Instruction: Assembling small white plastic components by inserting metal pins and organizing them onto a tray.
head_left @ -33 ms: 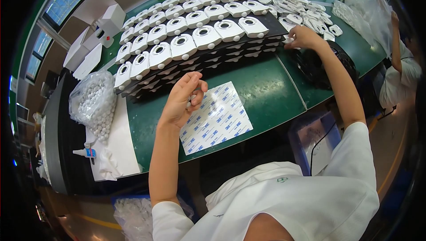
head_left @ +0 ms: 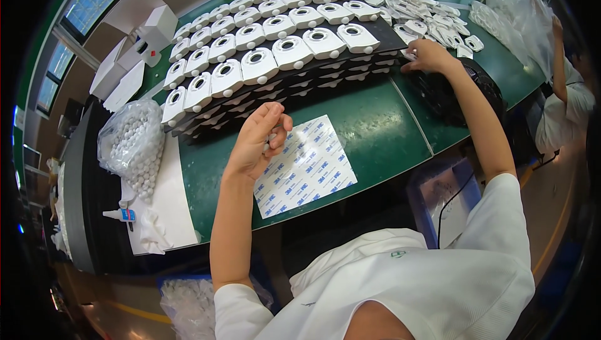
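Curled around white balls (head_left: 268, 147), my left grip (head_left: 253, 142) hung above the surface (head_left: 391, 118); my right grip (head_left: 433, 56) I couldn't judge. Rowed, ball-tipped parts (head_left: 290, 58) looked done; loose parts (head_left: 431, 11) near the far edge seemingly remained.

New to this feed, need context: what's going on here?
A person is working at a green table. The left hand curls around small white pieces over a printed sheet. The right hand, beside the stacked black boards, has something white at its fingertips, too hidden to identify. White parts sit in rows on the top.
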### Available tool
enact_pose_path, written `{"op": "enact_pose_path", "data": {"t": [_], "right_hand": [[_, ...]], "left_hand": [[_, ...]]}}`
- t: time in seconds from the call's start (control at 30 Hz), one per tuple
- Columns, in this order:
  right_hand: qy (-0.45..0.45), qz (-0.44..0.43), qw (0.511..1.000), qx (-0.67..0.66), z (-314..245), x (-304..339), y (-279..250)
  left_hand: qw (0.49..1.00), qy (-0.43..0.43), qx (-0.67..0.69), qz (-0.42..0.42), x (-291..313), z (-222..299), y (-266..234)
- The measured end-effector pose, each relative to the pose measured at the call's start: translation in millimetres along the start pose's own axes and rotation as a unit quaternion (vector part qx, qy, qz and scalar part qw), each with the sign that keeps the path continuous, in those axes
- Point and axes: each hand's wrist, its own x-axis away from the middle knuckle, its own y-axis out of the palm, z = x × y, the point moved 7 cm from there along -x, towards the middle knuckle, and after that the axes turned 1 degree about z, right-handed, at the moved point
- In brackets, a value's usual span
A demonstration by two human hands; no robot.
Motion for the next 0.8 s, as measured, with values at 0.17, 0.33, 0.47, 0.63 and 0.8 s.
{"op": "enact_pose_path", "data": {"t": [0.17,0.33,0.47,0.63,0.8], "right_hand": [[0.054,0.044,0.997,0.021,21.4,-5.3,-5.4],[0.093,0.224,0.954,-0.175,50.4,25.4,-49.9],[0.02,0.219,0.694,-0.685,-22.5,69.5,-64.0],[-0.076,0.096,0.832,-0.541,-107.4,100.9,-42.7],[-0.114,0.005,0.871,-0.478,-169.6,100.3,-26.8]], "left_hand": [[1.0,0.001,0.001,0.014,1.5,-0.5,-6.0],[0.999,0.027,0.04,0.003,1.2,4.8,-0.6],[0.995,0.057,0.084,0.018,7.3,9.9,-2.8],[0.991,0.107,0.08,0.023,6.1,17.4,-5.3],[0.985,0.134,0.105,0.019,-0.7,19.7,-17.7]]}}
